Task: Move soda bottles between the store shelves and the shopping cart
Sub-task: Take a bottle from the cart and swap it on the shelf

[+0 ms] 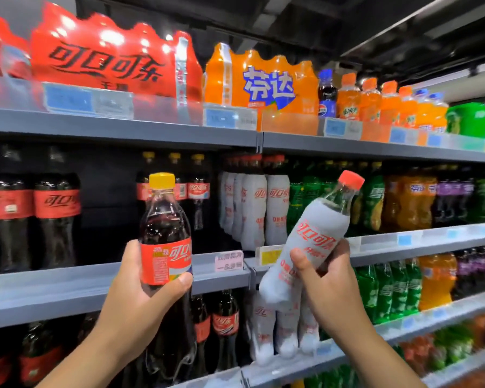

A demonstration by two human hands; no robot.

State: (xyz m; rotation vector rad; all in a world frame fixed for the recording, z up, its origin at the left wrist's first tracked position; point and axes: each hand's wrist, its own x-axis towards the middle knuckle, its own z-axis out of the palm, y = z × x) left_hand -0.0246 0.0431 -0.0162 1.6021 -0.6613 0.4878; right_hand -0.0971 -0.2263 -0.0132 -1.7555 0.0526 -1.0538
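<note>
At 7 o'clock of the view, the left hand (140,289) curls fingers and thumb round the label band of a yellow-capped cola bottle (165,219), held upright before the grey shelf edge (53,287). At 5 o'clock, the right hand (331,281) grips the waist of a white-sleeved cola bottle (314,233), its red cap tilted toward 1 o'clock, probably to clear the shelf lip below the matching white-sleeved row (275,208). Both bottles are off the shelves; no shopping cart is visible.
</note>
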